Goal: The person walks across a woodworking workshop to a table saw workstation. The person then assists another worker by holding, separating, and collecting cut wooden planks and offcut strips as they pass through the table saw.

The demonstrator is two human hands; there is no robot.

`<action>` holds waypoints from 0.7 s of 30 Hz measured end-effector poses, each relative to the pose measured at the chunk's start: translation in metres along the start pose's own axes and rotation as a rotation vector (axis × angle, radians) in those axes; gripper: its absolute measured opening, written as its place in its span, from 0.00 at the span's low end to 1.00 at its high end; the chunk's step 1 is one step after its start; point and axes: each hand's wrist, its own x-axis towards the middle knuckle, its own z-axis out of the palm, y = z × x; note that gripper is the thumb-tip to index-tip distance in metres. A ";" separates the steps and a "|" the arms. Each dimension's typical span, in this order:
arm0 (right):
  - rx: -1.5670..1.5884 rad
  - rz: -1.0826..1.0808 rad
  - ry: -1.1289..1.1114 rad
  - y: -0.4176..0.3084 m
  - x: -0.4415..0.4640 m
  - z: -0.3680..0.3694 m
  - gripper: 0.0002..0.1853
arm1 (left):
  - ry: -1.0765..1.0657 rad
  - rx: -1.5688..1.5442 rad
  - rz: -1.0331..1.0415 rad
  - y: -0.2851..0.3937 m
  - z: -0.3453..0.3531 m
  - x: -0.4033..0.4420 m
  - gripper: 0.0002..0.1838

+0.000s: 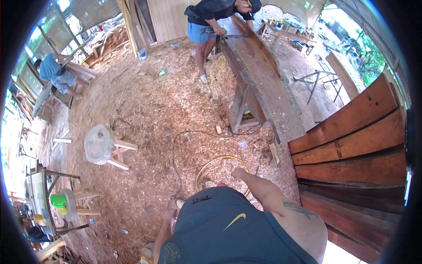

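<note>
My right hand (238,173) is in front of my body with its fingers curled in. It overlaps the inside of a yellow hose-like ring (210,162) near the ground; what the fingers hold, if anything, is too small to make out. My left hand (169,214) hangs low beside my dark shirt, its fingers mostly hidden. Close to it, a dark cable (175,160) runs over the wood shavings. Below my left arm, a yellow and grey object (147,251) shows only in part.
Ahead, a person in blue shorts (202,34) leans over a long wooden slab (263,79) on a trestle (239,105). Large reddish planks (351,132) stand at right. A round-topped stool (99,144) and a green container (57,201) are at left. Another person (57,75) bends farther back.
</note>
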 end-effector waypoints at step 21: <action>0.200 0.123 0.018 -0.007 -0.014 -0.003 0.12 | -0.001 -1.218 -0.643 0.053 -0.069 -0.028 0.13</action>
